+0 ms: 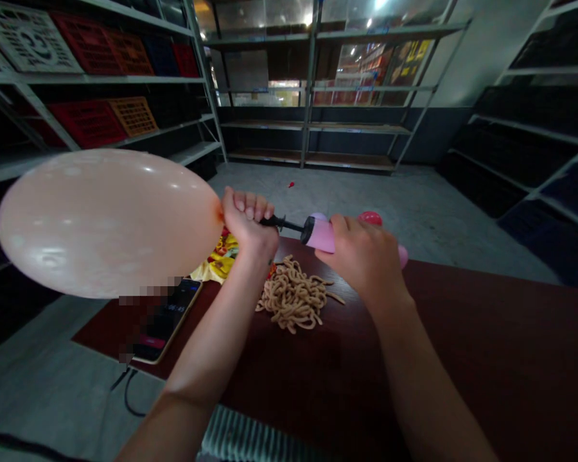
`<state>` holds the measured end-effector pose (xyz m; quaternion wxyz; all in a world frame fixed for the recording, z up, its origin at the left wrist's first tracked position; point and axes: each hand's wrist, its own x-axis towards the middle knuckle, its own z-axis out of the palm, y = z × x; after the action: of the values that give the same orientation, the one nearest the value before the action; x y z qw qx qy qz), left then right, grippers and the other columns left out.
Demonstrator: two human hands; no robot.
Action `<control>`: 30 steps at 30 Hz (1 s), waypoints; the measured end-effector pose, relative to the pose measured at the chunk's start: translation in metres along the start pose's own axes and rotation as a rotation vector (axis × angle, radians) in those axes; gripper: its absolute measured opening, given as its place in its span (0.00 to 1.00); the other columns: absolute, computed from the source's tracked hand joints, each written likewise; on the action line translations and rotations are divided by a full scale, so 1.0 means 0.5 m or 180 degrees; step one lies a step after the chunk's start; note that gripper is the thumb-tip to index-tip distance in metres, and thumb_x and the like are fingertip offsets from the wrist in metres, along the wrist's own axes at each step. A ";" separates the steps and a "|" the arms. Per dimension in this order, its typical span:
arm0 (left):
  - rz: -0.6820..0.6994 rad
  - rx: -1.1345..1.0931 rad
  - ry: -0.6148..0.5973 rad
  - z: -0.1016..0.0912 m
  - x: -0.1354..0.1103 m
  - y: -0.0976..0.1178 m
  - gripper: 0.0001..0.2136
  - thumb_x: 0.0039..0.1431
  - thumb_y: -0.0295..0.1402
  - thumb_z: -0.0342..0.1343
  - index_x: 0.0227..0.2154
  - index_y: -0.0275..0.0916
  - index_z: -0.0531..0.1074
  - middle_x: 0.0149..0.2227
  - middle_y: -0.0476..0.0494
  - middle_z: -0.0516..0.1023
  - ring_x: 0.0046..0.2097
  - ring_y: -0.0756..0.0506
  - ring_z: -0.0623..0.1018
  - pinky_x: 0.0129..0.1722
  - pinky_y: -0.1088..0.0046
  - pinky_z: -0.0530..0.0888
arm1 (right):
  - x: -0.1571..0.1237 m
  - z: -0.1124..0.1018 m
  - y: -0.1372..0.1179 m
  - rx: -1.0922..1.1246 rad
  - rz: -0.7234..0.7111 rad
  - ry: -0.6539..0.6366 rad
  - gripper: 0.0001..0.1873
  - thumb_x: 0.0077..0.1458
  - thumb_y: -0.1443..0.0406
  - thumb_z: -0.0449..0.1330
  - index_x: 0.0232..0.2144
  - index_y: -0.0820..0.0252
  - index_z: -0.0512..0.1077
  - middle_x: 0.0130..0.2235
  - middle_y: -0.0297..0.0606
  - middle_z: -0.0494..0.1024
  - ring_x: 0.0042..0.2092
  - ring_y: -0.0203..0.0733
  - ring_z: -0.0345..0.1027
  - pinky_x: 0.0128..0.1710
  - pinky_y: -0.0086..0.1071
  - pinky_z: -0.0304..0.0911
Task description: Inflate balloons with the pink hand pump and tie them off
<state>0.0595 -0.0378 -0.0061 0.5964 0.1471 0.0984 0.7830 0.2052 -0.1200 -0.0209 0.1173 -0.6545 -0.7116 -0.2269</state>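
A large, pale peach balloon (110, 224), swollen with air, stretches out to the left in the head view. My left hand (250, 221) is closed round its neck and the black nozzle end of a hand pump. My right hand (363, 256) grips the pump's pink barrel (320, 235), and a thin black rod shows between the two hands. Below them, a tangled pile of tan, cord-like strands (293, 295) lies on the dark wooden table (486, 340). The balloon's mouth is hidden in my left fingers.
A phone (168, 321) with a lit screen lies at the table's left, partly pixelated. Behind my left wrist is a colourful yellow packet or cloth (224, 260). A shiny red-pink object (370, 218) shows past my right hand. Metal shelves (311, 128) and crates (84, 45) surround the floor.
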 end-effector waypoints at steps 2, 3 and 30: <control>-0.0091 0.0005 -0.0103 0.002 -0.019 -0.025 0.24 0.70 0.35 0.47 0.16 0.40 0.49 0.14 0.56 0.45 0.14 0.54 0.49 0.15 0.75 0.51 | -0.001 -0.002 -0.008 0.0010 -0.0003 -0.0022 0.15 0.57 0.56 0.55 0.39 0.62 0.69 0.37 0.49 0.79 0.36 0.50 0.71 0.29 0.36 0.48; -0.0132 0.0000 -0.0121 0.002 -0.025 -0.034 0.24 0.70 0.36 0.48 0.16 0.40 0.49 0.14 0.56 0.45 0.14 0.54 0.49 0.15 0.75 0.51 | -0.002 -0.003 -0.011 0.0005 0.0009 -0.0035 0.16 0.57 0.55 0.54 0.40 0.62 0.69 0.37 0.49 0.79 0.35 0.50 0.71 0.29 0.36 0.48; -0.0338 -0.0179 0.0253 -0.026 0.059 0.047 0.21 0.71 0.29 0.41 0.19 0.39 0.46 0.13 0.57 0.46 0.14 0.55 0.51 0.16 0.78 0.52 | -0.036 -0.049 0.117 0.1172 0.0178 -0.1582 0.28 0.51 0.44 0.58 0.45 0.55 0.76 0.38 0.40 0.81 0.34 0.45 0.73 0.30 0.34 0.60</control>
<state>0.0266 -0.0152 -0.0073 0.6366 0.0937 0.1077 0.7579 0.2618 -0.1451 0.0018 0.0625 -0.6771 -0.7293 0.0762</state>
